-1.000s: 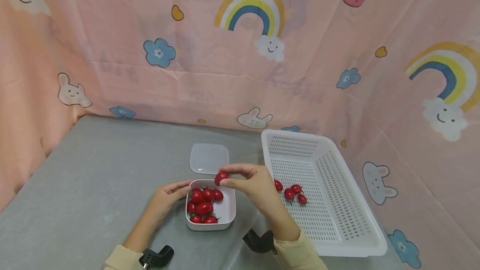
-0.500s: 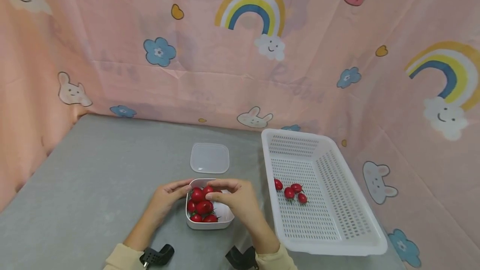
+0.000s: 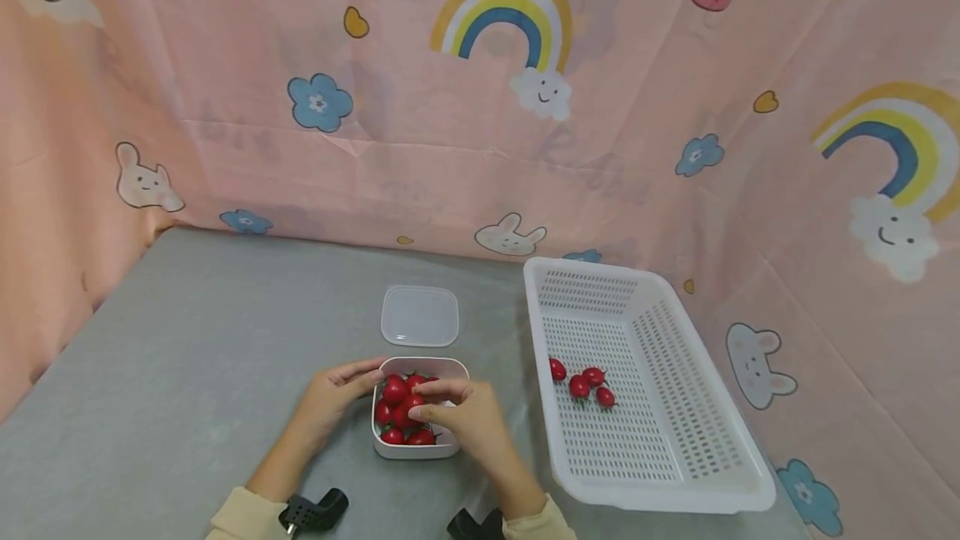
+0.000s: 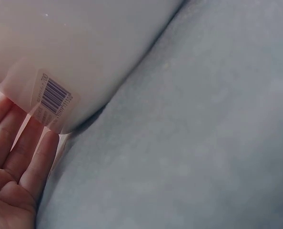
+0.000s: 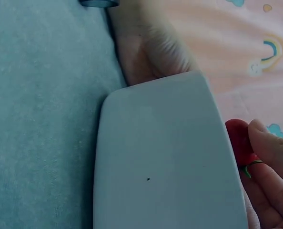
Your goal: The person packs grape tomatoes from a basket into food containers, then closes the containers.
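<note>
A small white box (image 3: 420, 452) holds several red cherry tomatoes (image 3: 394, 391). My left hand (image 3: 332, 394) rests against the box's back left corner. In the left wrist view its fingers (image 4: 25, 148) lie fairly straight along the wall, beside a barcode label (image 4: 55, 96). My right hand (image 3: 468, 419) is over the right part of the box, fingertips among the tomatoes. The right wrist view shows thumb and fingers pinching one cherry tomato (image 5: 237, 136) with a green stem, just past the box wall. The hand hides part of the box's inside.
A clear lid (image 3: 420, 317) lies on the grey table behind the box. To the right stands a large white perforated basket (image 3: 660, 473) with several cherry tomatoes (image 3: 579, 387). A pink printed curtain (image 3: 360, 182) hangs at the back and sides.
My right hand has carried a cherry tomato from above the box's back right corner down into the box, moving left and nearer. My left hand has stayed at the corner.
</note>
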Tool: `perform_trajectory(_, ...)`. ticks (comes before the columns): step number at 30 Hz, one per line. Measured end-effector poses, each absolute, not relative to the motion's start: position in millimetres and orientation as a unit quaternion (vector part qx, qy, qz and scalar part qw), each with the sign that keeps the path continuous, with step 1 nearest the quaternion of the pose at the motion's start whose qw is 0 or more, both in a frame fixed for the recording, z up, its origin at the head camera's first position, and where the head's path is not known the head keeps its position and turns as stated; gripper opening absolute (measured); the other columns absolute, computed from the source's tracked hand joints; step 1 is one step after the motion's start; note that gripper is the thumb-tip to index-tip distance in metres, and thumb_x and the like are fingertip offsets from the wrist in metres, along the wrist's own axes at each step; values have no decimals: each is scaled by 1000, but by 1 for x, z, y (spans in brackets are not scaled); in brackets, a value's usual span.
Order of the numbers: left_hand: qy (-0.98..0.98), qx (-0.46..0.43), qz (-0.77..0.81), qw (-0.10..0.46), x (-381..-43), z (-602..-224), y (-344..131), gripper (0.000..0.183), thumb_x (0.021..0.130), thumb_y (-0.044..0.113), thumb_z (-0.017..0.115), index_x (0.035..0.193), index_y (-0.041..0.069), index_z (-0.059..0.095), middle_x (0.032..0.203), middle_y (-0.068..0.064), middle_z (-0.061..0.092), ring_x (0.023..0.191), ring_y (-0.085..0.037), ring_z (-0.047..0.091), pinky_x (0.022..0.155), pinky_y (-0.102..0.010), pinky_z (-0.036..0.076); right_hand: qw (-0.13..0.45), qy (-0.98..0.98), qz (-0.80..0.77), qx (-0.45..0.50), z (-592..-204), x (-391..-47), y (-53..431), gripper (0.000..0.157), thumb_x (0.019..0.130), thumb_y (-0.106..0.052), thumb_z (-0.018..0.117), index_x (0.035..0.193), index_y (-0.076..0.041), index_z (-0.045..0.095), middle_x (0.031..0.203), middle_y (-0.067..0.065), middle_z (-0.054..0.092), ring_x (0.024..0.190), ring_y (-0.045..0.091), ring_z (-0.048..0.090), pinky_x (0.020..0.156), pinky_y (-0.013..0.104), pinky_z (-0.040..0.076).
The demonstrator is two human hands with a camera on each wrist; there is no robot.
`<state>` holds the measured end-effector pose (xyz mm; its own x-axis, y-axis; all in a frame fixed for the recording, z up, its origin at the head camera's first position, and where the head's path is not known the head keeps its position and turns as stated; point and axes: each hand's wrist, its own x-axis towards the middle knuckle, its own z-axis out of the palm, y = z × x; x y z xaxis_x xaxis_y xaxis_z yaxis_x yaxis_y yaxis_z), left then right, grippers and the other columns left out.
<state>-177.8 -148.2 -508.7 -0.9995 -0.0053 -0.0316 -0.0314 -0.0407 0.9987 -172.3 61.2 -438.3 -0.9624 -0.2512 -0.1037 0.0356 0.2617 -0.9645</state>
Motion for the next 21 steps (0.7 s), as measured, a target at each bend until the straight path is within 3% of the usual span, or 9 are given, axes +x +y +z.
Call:
perform_trajectory(2,693,-15,720,8,-178,-509,-148,35,91,19,71,119,-2,70,107,4,76,93,3,67,81,-16,52,118,790,-597,-69,-439,-171,61,24,76,-10,85,97,-1,79,101,15,77,94,9,63,75,18,54)
perform_trajectory(9,699,-41,713,32,-178,-503,-148,38,93,16,69,124,-6,66,118,-11,73,95,4,66,86,-19,52,112,813,-567,-77,-440,-169,60,23,75,-13,85,96,-4,80,101,11,77,101,15,62,84,25,52)
perform_trajectory(21,697,-34,716,30,-177,-503,-149,37,93,14,69,124,-7,66,111,-1,76,95,5,66,85,-18,52,114,828,-540,-95,-439,-169,59,21,75,-12,84,95,-4,80,99,12,77,94,15,59,71,18,47)
